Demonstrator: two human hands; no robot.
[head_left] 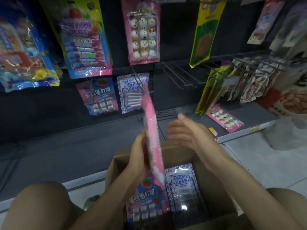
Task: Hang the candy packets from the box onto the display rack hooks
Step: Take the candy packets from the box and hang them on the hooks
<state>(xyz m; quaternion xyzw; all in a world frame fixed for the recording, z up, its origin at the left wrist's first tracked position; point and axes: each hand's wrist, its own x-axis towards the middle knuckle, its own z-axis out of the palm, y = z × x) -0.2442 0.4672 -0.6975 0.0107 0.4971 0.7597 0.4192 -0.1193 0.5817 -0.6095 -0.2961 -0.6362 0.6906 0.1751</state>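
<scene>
My left hand (138, 151) grips a pink candy packet (152, 130) edge-on above the open cardboard box (216, 185). The packet's top reaches up toward the lower hooks. My right hand (181, 130) hovers just right of the packet, fingers spread and holding nothing. Inside the box lie a pink-and-blue strawberry candy packet (146, 198) and a blue-and-white packet (181, 185). On the lower hooks hang a matching strawberry packet (98, 97) and a blue-and-white packet (131, 92). A pink snowman marshmallow packet (142, 30) hangs on the row above.
Several bare hooks (179, 75) jut out right of the hung packets. A pink snowman packet (225, 118) lies on the bottom shelf. Yellow packets (209, 90) and many silver packets (254, 80) hang at right. My knees frame the box; white tile floor lies to the right.
</scene>
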